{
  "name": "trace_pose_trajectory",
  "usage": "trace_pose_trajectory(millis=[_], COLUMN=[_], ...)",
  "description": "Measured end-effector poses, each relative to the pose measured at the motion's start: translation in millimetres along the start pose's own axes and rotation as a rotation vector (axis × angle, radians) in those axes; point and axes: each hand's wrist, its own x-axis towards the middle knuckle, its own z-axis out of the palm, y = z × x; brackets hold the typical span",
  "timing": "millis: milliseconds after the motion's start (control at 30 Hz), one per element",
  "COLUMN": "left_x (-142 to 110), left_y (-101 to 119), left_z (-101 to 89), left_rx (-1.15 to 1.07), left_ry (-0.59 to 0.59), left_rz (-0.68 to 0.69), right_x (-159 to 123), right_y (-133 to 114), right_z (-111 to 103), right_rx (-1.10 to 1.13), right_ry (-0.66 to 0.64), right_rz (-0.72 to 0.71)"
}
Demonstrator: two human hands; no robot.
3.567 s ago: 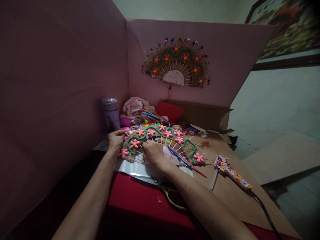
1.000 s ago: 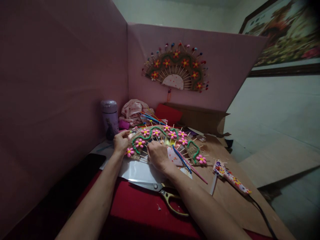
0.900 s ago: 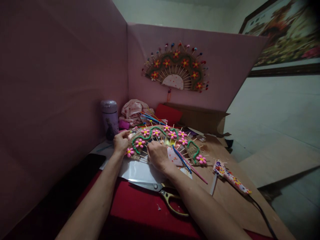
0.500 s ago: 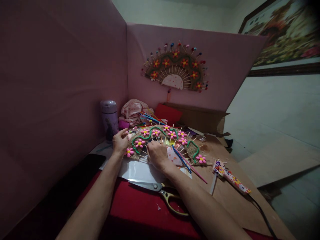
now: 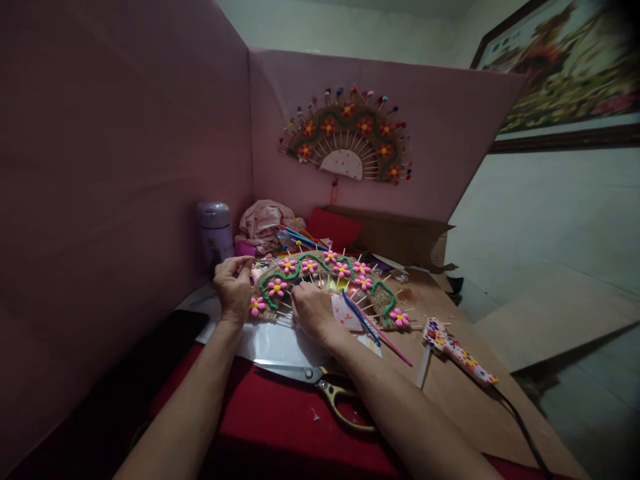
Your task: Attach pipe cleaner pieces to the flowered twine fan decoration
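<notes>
A craft fan of twine-wrapped sticks [image 5: 320,263] lies before me, with pink flowers and a wavy green pipe cleaner along its arc. My right hand [image 5: 313,310] is closed over the sticks inside the arc, its fingertips mostly hidden. At the fan's left end, my left hand [image 5: 234,287] has thumb and fingers pinched together near the stick tips; whatever they hold is too small to make out. Blue pipe cleaners [image 5: 361,317] and a pink pipe cleaner [image 5: 395,347] rest across the fan's spotted base piece [image 5: 345,311].
Large scissors [image 5: 320,381] lie in front on red cloth [image 5: 265,413]. A flower-patterned glue gun [image 5: 463,353] with a cord sits right on cardboard [image 5: 450,407]. A purple bottle [image 5: 215,233] stands back left. Another decorated fan [image 5: 345,137] hangs on the pink panel.
My left hand has shifted slightly left, its pinched fingers drawing away from the fan's edge. The right hand stays on the sticks. The whole view has moved a little.
</notes>
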Motion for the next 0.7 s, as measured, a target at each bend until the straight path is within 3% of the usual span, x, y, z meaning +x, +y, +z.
trace_pose_trajectory(millis=[67,200,300,533,700], left_x=[-4.9,-11.9,-13.3,-17.8,-21.2], left_y=[10.6,26.3,30.8,38.5,46.6], left_z=[0.7,6.2,9.8,6.9,5.0], left_rx=[-0.105,-0.474,-0.615,-0.606,-0.661], left_ry=[-0.014,-0.167,-0.257,-0.366,-0.435], left_rz=[-0.055,-0.346,-0.458,-0.393,-0.385], right_x=[0.3,1.9,4.2,10.4,0.3], right_y=[-0.2,-0.4,1.9,21.3,50.0], right_z=[0.5,-1.2,-7.8,-46.0,-81.7], right_rx=[0.005,0.057,0.115,0.425,0.510], right_ry=[0.000,0.008,-0.020,-0.074,0.056], right_rz=[0.005,0.042,0.074,0.060,0.070])
